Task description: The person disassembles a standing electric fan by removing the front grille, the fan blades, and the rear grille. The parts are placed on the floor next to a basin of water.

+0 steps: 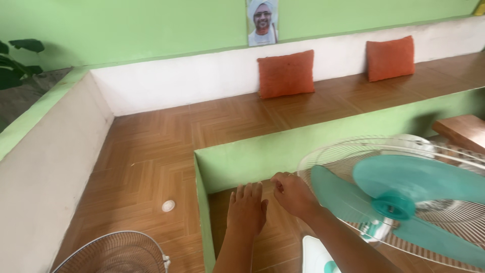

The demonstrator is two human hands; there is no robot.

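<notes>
Teal-bladed electric fan [404, 202] with a white wire rear guard fills the lower right of the view, at about four o'clock from centre, its front uncovered and its broad plastic blades and round hub exposed. Nearest the camera, at six o'clock, a white plastic fan base [316, 258] with a teal knob shows at the bottom edge. At seven o'clock a detached white wire grille [113, 255] lies on the tiled bench surface. The person's left hand [246, 210] rests flat, fingers together and extended, palm down on the lower herringbone wood-pattern floor [273, 242], gripping nothing. Just beside it, at its three o'clock, the right hand [293, 194] is curled, fingertips pinched at the left rim of the fan's rear guard; what, if anything, sits between the fingers is too small to tell. A small round white cap [168, 206] lies on the raised bench at nine o'clock from the left hand, well apart from it. A green-painted low wall [313, 146] separates the lower floor from the L-shaped bench of wood-pattern tile [151, 146] beyond. Farther back, at twelve and one o'clock, two orange rectangular cushions [286, 74] [390, 58] lean upright against a white backrest. Above them hangs a framed portrait [262, 23] on the green wall. Dark leaves of a plant [15, 63] show at ten o'clock.
</notes>
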